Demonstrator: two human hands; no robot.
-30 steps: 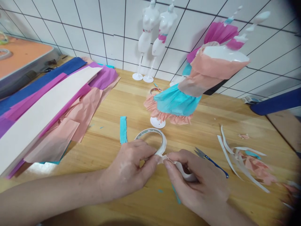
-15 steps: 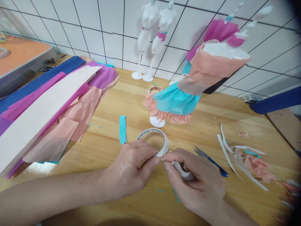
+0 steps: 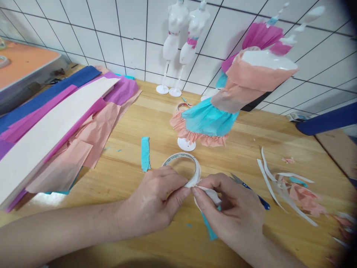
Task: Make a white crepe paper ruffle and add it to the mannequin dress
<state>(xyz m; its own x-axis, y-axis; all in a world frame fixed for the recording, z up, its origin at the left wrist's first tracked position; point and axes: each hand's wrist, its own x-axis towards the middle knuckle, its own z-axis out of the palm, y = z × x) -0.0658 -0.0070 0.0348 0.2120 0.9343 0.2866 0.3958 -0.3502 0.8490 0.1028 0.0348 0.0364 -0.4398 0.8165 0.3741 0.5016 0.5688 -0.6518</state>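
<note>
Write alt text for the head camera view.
Two hands work a tape roll on a wooden table: the left hand grips the roll, the right hand pinches its loose end. Behind stands a mannequin in a crepe-paper dress, with paper sheets at left.

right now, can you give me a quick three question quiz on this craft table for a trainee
1. True or false: the left hand holds the tape roll while the right hand pinches the white tape end.
2. Which lies just beyond the right hand? A glue bottle, B blue-handled snips, C ruler.
3. Fill in: the nearest mannequin wears a ___ skirt over a peach frill.

Key: 1 true; 2 B; 3 teal.
</note>
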